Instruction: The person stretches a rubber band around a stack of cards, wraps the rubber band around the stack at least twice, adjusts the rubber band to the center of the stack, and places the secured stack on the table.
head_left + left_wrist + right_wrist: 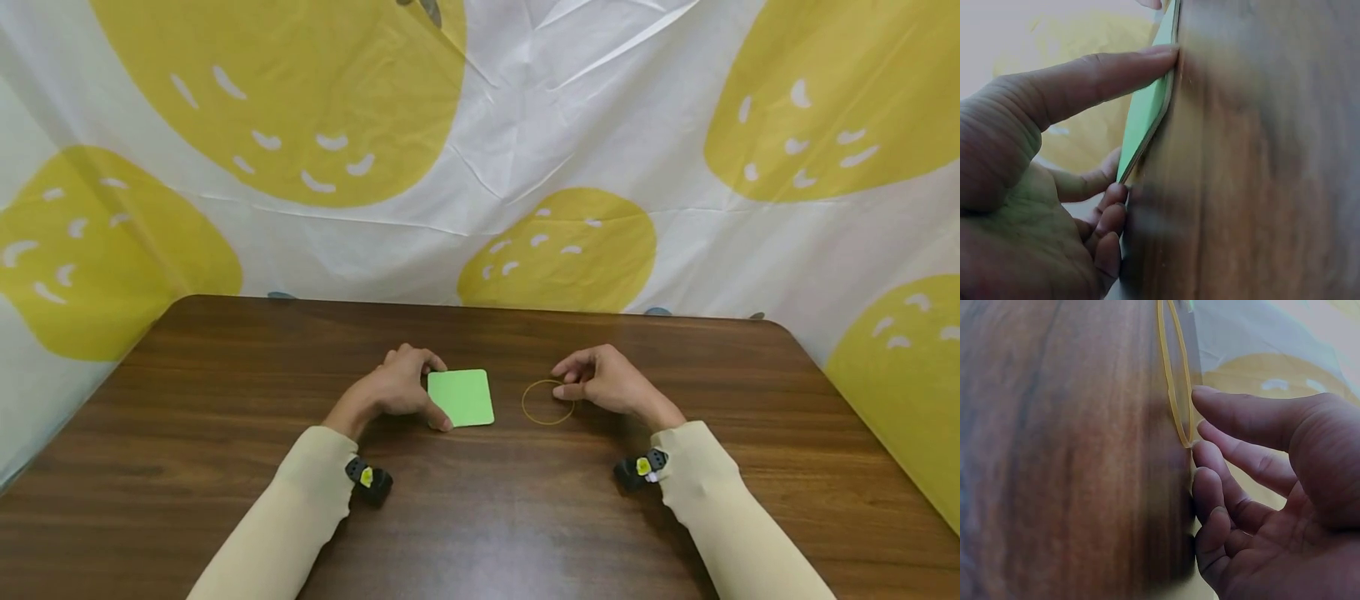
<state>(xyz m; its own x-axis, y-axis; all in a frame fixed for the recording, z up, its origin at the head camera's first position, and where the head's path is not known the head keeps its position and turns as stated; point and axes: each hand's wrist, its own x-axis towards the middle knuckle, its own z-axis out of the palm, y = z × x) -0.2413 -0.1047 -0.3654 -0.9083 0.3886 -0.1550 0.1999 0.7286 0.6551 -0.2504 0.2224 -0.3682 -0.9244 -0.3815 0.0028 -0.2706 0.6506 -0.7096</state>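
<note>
A flat green square card [461,397] with rounded corners lies on the table, a little left of centre. My left hand [401,383] holds it at its left side, thumb on the near edge and a finger at the far edge. The left wrist view shows the layered edge of the card [1147,119] between thumb and index finger. To its right lies a thin yellow rubber band [527,414], spread in a round loop. My right hand [609,382] is at the band's right side, thumb and fingers apart; the thumb tip is beside the band [1171,394], and touching is hard to tell.
Both hands work over a brown wood-grain table [480,517] with rounded far corners. Behind its far edge hangs a white cloth [525,125] with large yellow fruit shapes. A small black camera is strapped at each wrist, over cream sleeves [281,517].
</note>
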